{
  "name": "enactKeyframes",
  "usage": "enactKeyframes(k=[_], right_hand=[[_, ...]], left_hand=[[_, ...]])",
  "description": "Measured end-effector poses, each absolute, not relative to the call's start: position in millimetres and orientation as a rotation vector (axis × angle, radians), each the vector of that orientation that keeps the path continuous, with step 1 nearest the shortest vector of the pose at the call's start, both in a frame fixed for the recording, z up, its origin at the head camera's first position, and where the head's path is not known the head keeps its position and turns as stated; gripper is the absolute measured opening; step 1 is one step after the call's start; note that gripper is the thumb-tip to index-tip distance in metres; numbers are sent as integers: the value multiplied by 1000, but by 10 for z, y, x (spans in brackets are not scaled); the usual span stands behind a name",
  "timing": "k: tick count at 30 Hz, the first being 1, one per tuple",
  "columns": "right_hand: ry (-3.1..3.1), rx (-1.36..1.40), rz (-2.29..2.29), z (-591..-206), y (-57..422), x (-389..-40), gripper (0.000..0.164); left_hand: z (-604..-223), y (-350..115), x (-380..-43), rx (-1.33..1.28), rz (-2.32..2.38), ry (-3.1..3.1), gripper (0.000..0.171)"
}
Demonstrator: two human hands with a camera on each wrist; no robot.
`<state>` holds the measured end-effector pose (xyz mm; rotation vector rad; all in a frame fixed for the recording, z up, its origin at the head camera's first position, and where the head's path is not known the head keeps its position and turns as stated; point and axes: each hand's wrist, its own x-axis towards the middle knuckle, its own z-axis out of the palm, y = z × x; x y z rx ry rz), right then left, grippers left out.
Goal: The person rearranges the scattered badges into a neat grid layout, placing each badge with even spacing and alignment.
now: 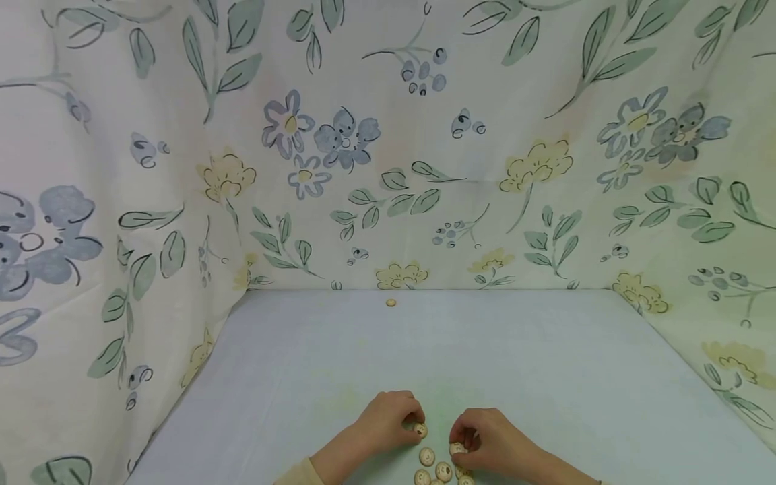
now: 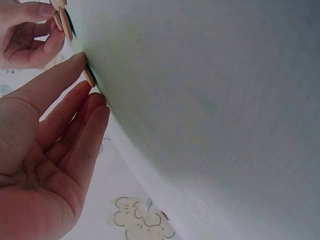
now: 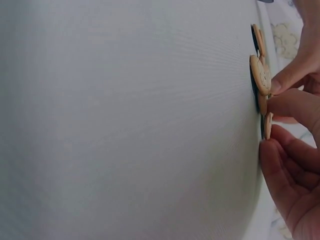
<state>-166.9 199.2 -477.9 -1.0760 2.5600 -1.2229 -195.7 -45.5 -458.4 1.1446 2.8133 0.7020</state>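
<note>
Both hands are close together at the near edge of the table. My left hand point(image 1: 391, 421) pinches a small round wooden disc point(image 1: 420, 430) with dark markings between thumb and fingertips. Just to its right, my right hand point(image 1: 494, 441) holds another wooden disc point(image 1: 457, 448) by its edge. In the left wrist view the disc point(image 2: 90, 76) sits between the left thumb and index finger, at the tabletop. The right wrist view has a disc point(image 3: 268, 126) between the right thumb and fingertips. Several more discs point(image 1: 427, 457) lie between the hands, some cut off by the frame.
A single disc point(image 1: 391, 302) lies at the far edge of the pale table point(image 1: 515, 357). Floral fabric point(image 1: 388, 222) hangs behind the table and along both sides.
</note>
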Motion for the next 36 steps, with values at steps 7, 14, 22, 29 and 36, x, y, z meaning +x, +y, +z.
enactKeyframes(k=[7,14,22,29,36], right_hand=[[2552,-1042,-1235,-4775,1987,-1659,10],[2550,-1057,-1239,-4777,1988,-1668,10],[2599,-1082,-1205,-4763,1984,-1704,11],[2676,-1088,-1183,-4760,2000,-1809,13],[2702,-1020,-1181,-4751,2012,-2009,13]], left_hand=[[-4579,-464,-1954,1132,701,2812,16],[-4574,-468,-1959,1129,696,2812,17],[-4580,-466,-1966,1128,707,2804,17],[-4605,-458,-1990,1133,707,2809,17],[-4601,-450,-1987,1128,715,2797,17]])
